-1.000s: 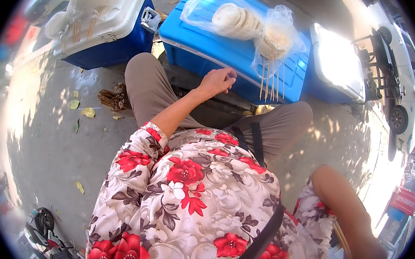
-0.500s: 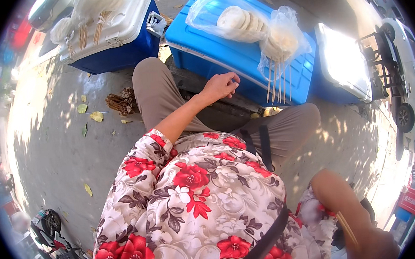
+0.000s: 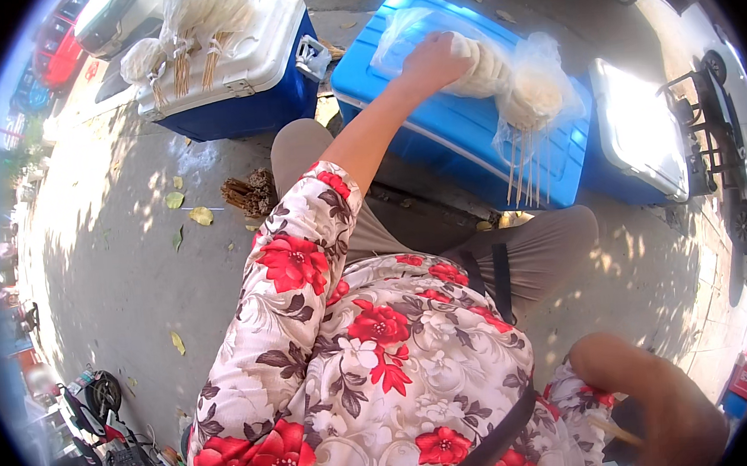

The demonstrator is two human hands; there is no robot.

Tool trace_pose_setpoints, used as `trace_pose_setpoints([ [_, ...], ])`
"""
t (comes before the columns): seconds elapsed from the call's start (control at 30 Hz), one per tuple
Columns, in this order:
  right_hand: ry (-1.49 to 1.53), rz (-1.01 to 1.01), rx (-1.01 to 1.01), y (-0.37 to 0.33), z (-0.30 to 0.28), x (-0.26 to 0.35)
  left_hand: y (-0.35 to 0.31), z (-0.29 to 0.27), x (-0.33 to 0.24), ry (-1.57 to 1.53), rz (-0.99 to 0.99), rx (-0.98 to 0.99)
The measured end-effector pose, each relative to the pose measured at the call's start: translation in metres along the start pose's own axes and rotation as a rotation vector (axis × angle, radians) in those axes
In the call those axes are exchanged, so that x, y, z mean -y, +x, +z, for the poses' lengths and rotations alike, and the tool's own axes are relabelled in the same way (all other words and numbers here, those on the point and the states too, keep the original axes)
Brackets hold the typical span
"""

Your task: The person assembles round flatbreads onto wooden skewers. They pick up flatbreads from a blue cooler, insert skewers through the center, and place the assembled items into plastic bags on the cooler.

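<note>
My left hand [image 3: 433, 63] reaches over the bright blue lidded box [image 3: 382, 107]. Its fingers are closed on the left end of a row of flat white rounds [image 3: 488, 69], which lie in a clear plastic bag [image 3: 399, 36]. The fingertips are partly hidden behind the hand. To the right of the row, more pale rounds on thin sticks [image 3: 534, 100] sit in another clear bag, the sticks poking out over the box's near edge. My right hand [image 3: 684, 441] is low at the right rim, blurred, closed around pale wooden sticks [image 3: 614, 432].
At the left stands a blue cooler with a white lid [image 3: 279, 58], bagged skewers [image 3: 203, 24] on top. Another white-lidded cooler [image 3: 639, 128] is at the right. A bundle of brown sticks [image 3: 249, 194] lies on the pavement by my knee. A motorbike [image 3: 110, 433] is parked lower left.
My left hand has moved forward from the box's near edge onto the white rounds and closed there. My right hand stays low at the right, its sticks now tilted flatter.
</note>
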State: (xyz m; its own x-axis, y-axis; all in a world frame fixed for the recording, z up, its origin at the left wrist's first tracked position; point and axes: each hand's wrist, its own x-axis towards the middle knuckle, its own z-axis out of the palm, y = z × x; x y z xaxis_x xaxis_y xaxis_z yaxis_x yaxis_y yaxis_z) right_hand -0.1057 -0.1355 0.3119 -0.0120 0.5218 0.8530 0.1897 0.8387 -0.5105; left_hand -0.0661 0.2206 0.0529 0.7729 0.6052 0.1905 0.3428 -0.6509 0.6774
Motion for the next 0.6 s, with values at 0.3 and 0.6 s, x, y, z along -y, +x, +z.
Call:
trace_pose_setpoints([
  [0.3, -0.012, 1.401, -0.453, -0.206, 0.002, -0.152, -0.019, 0.005, 0.032, 0.176, 0.07, 0.022],
  [0.6, 0.182, 1.298, -0.537, -0.164, 0.025, -0.16, -0.029, 0.013, 0.033, 0.364, 0.258, -0.112],
])
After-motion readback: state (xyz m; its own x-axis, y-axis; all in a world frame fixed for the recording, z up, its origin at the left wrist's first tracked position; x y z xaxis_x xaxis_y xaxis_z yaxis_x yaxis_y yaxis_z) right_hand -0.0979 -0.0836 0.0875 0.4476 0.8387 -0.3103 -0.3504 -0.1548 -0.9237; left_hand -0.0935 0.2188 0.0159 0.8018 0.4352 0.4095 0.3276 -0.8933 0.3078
